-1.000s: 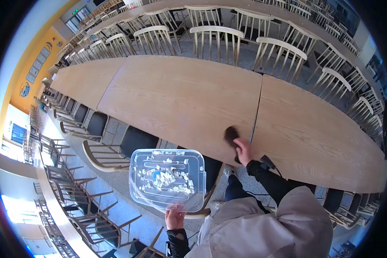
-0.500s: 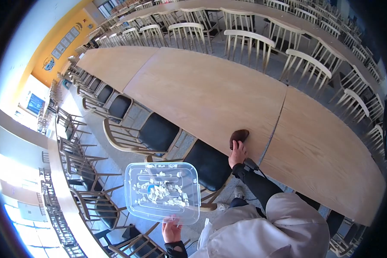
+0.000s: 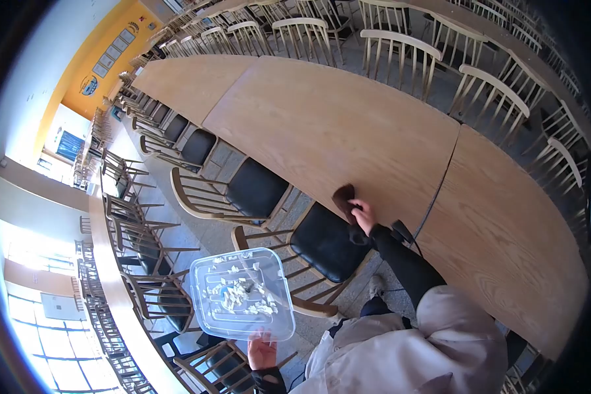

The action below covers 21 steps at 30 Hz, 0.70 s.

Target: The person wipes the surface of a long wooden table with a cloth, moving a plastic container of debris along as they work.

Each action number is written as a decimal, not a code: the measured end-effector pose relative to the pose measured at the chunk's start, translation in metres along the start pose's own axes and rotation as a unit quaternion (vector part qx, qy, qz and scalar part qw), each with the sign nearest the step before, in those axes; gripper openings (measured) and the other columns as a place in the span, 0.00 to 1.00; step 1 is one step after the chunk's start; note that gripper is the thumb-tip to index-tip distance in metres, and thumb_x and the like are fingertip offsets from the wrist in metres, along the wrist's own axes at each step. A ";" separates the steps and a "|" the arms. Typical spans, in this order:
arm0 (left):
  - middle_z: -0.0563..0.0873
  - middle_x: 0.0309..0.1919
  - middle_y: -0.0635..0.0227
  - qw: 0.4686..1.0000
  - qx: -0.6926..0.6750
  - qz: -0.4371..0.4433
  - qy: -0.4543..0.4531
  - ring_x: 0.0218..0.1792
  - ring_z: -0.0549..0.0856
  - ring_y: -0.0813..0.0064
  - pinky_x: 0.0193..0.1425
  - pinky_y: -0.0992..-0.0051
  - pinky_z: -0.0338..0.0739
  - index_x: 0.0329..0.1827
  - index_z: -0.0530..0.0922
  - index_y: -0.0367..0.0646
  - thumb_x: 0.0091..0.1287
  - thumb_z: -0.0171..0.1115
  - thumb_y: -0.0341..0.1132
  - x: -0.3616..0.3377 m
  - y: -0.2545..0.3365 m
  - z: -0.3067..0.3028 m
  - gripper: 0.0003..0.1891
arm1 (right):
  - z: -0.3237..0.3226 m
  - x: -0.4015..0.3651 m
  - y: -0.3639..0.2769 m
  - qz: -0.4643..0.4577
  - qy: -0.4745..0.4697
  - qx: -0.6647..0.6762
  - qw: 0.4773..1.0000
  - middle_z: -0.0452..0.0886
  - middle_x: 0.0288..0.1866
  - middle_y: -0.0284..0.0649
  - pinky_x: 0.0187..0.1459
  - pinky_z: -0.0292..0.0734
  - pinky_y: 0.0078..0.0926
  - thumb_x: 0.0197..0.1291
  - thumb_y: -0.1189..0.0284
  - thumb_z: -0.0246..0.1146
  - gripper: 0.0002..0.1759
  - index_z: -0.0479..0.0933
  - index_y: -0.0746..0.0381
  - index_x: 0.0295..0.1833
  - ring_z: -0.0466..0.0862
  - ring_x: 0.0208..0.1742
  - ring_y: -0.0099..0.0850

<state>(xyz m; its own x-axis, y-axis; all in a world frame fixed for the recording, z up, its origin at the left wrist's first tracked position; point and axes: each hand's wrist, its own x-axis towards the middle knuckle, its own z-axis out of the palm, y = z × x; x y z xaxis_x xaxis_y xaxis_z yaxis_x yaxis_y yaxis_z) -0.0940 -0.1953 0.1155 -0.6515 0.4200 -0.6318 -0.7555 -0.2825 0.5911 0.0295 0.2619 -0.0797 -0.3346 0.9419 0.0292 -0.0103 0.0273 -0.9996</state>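
Furthest left, the left hand [image 3: 261, 351] pinches the near rim of a clear plastic container [image 3: 243, 292], thumb on top and fingers beneath. It is held level in the air, off the table, above the floor and chair backs. Pale paper scraps [image 3: 240, 295] lie loose in its middle. It looks light, stiff yet likely to flex, and smooth enough to slip. A one-edge grip leaves it prone to tipping, so the middle of a long rim seems the safer hold. Right of it stands a black-seated chair [image 3: 325, 246]. Past that, the right hand [image 3: 364, 215] closes its fingers over a dark cloth [image 3: 343, 195] lying on the near edge of the wooden table [image 3: 348, 125], near the seam between two tops. The cloth seems soft and limp, easily bunched anywhere.
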 end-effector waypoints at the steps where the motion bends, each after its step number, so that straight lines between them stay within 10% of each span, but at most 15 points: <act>1: 0.77 0.49 0.65 1.000 -0.003 -0.002 0.002 0.46 0.79 0.64 0.45 0.62 0.77 0.46 0.73 0.46 0.57 0.52 0.26 0.004 0.005 -0.002 0.14 | -0.014 -0.016 0.001 0.072 -0.020 0.032 0.997 0.81 0.32 0.41 0.42 0.73 0.25 0.49 0.76 0.53 0.15 0.78 0.66 0.42 0.80 0.37 0.31; 4: 0.77 0.50 0.66 0.999 0.015 0.016 -0.025 0.47 0.78 0.64 0.46 0.62 0.76 0.47 0.73 0.47 0.57 0.52 0.26 0.027 0.021 -0.010 0.14 | -0.052 -0.087 -0.035 0.264 -0.034 0.185 0.946 0.80 0.32 0.35 0.40 0.70 0.20 0.54 0.71 0.55 0.11 0.79 0.66 0.37 0.78 0.36 0.23; 13: 0.76 0.51 0.65 0.991 0.094 -0.032 -0.087 0.52 0.76 0.63 0.50 0.61 0.76 0.48 0.73 0.47 0.58 0.53 0.27 0.117 0.112 -0.031 0.14 | -0.029 -0.287 0.014 0.395 -0.018 -0.029 0.918 0.76 0.24 0.35 0.35 0.67 0.26 0.62 0.52 0.52 0.24 0.82 0.60 0.35 0.74 0.29 0.26; 21: 0.75 0.53 0.65 0.977 0.146 -0.082 -0.136 0.51 0.77 0.63 0.49 0.62 0.76 0.50 0.72 0.46 0.60 0.52 0.29 0.155 0.154 -0.030 0.14 | 0.064 -0.332 -0.099 0.366 -0.006 0.321 0.873 0.78 0.40 0.39 0.47 0.70 0.25 0.60 0.40 0.45 0.37 0.64 0.57 0.64 0.76 0.39 0.27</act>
<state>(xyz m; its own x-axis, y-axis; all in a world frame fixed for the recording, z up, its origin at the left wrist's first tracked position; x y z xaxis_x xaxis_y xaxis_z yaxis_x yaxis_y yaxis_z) -0.3130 -0.1997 0.0936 -0.4507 0.6637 -0.5970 -0.7705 0.0486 0.6356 0.0811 -0.0754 0.0101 -0.4826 0.6242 -0.6144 -0.3147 -0.7782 -0.5435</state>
